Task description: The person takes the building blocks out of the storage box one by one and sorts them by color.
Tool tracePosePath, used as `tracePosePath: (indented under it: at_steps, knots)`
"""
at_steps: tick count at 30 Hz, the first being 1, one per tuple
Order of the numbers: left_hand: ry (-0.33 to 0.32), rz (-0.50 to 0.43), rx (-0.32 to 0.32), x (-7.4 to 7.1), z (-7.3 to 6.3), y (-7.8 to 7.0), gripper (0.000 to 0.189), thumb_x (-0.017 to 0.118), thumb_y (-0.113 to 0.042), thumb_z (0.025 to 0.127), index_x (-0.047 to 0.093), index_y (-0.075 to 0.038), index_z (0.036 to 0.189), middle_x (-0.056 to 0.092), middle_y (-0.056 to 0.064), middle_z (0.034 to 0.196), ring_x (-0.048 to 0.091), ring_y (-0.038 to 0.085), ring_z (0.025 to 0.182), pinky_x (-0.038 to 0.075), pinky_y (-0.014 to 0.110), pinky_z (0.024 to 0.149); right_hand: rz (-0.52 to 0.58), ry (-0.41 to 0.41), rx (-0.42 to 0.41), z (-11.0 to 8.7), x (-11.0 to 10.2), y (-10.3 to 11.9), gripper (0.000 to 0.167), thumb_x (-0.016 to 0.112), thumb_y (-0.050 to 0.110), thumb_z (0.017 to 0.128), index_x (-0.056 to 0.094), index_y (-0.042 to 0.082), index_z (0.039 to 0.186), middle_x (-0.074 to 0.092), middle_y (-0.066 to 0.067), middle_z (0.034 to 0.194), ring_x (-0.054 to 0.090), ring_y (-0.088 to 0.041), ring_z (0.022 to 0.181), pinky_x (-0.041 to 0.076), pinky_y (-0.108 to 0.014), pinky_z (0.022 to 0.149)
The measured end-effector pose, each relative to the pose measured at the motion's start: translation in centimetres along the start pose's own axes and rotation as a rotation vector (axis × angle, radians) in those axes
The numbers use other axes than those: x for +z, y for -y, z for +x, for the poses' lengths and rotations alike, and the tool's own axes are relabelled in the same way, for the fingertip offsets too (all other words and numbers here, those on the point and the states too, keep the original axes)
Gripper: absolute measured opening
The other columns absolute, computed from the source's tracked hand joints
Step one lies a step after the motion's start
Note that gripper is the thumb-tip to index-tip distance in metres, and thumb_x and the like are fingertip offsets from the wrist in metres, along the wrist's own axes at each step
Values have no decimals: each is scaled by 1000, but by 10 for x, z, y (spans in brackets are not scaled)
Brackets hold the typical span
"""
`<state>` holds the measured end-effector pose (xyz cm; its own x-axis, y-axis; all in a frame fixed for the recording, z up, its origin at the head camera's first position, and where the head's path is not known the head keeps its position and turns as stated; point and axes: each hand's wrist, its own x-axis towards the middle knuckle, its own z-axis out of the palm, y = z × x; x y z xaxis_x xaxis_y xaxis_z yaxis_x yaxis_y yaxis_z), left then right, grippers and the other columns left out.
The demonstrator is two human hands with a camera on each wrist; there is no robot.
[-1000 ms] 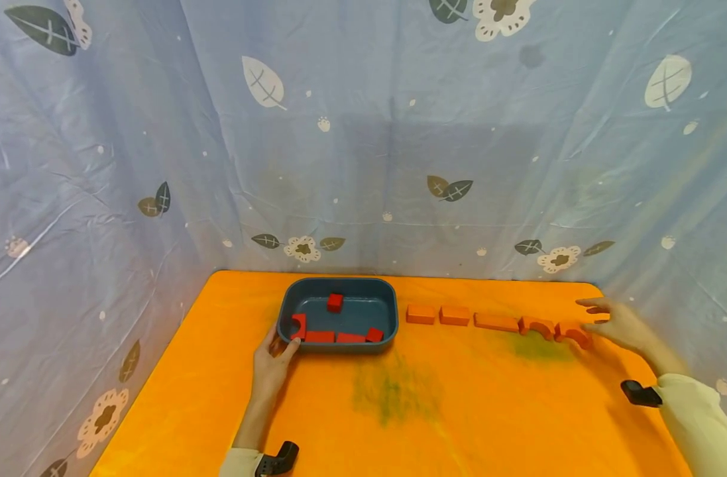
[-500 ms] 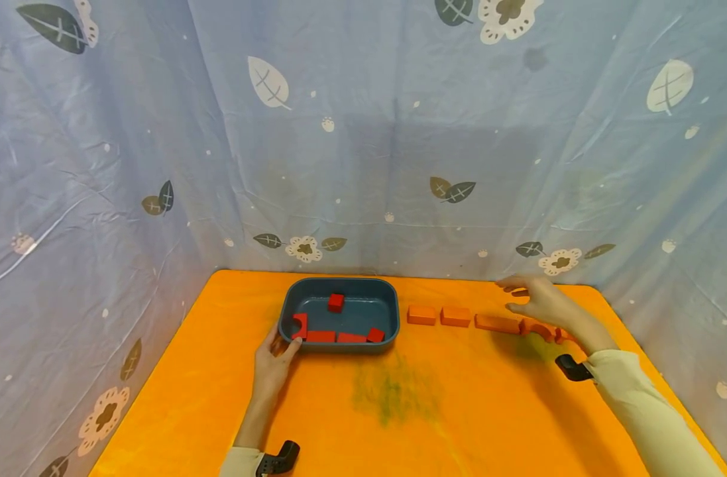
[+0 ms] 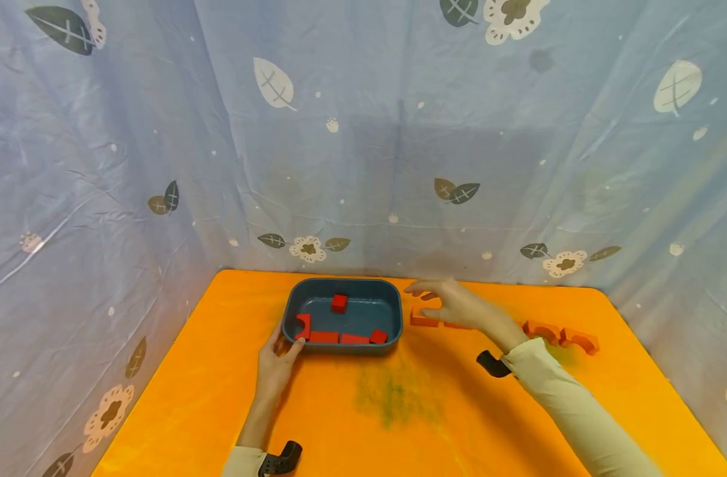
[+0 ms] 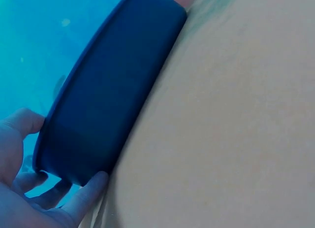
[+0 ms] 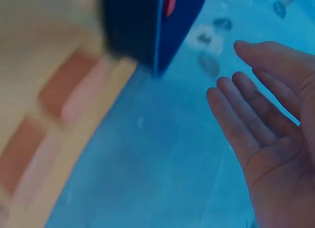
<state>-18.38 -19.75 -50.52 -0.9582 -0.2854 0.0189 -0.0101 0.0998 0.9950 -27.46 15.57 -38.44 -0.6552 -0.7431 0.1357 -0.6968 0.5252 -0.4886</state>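
Observation:
A dark blue-grey tray (image 3: 363, 348) stands on the orange tabletop with several red blocks in it: a cube (image 3: 339, 303), an arch block (image 3: 304, 326) and others along the front wall. My left hand (image 3: 274, 368) grips its front left corner, thumb at the rim and fingers against the outside, as the left wrist view (image 4: 44, 198) also shows. My right hand (image 3: 458, 308) hovers over a row of orange blocks right of the tray, its fingers extended and holding nothing. It partly covers the nearest orange block (image 3: 425, 319) and hides much of the row's middle.
Two orange arch blocks (image 3: 542, 331) lie at the row's right end. A patterned blue curtain (image 3: 363, 165) surrounds the table's back and sides. The orange tabletop (image 3: 458, 417) with greenish stains stretches in front of the tray.
My right hand has swept left from the arch blocks at the right end of the row to above the blocks beside the tray. The left hand and tray stay put.

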Motion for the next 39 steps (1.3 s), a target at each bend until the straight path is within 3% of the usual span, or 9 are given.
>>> tracePosePath:
  at_steps: [4,8,13,17,20,22,29,34,39]
  knots:
    - [-22,18,16,0,0,0,69,69,-11,92,35,1,150,38,22,151,40,40,136,41,44,107,17,52,-65,25,24,9,41,70,4,89,62,6,129,62,-9,126,63,-26,107,56,-41,88]
    - [-33,24,14,0,0,0,68,69,-10,91,36,1,150,39,21,151,42,40,134,43,44,105,29,189,-77,46,43,14,40,69,-3,88,64,4,127,62,-9,126,62,-26,108,56,-37,88]
    - [-19,5,4,-1,-1,-2,69,68,-11,92,34,0,151,36,20,153,39,38,137,41,43,107,-72,371,-38,68,60,16,37,67,-11,84,70,3,118,67,-6,120,62,-23,106,54,-32,90]
    - [-9,3,-4,0,-1,-1,70,69,-11,92,33,0,151,35,21,154,37,38,139,38,45,109,-122,434,48,77,73,15,41,60,-17,84,74,9,112,69,-1,113,62,-21,107,54,-31,91]
    - [-14,21,-21,1,0,0,70,69,-12,92,32,0,152,34,20,154,37,38,139,38,45,110,-127,439,121,78,80,14,41,58,-16,87,75,13,111,69,2,112,60,-20,108,53,-31,93]
    - [-19,30,-31,0,1,0,70,69,-12,93,33,-1,152,35,19,154,38,37,138,38,45,110,-122,429,126,79,82,13,41,57,-16,87,75,13,110,70,2,111,61,-20,106,54,-31,91]
    - [-19,26,-23,1,2,-1,69,68,-11,93,33,-1,151,37,18,153,40,36,137,40,43,108,-74,337,-7,78,73,6,37,67,-17,76,75,4,105,72,-5,100,65,-18,85,56,-24,75]
    - [-16,19,-11,1,0,0,69,68,-10,93,33,1,151,36,21,153,38,39,138,40,44,108,-46,254,-84,72,59,6,30,75,-2,80,72,2,110,69,-5,104,64,-19,90,56,-27,79]
    - [-19,18,-4,1,-1,0,70,69,-12,92,33,1,151,36,21,153,37,39,138,39,43,108,24,148,-45,57,50,7,34,73,3,85,70,3,119,63,-5,113,61,-22,95,57,-37,83]
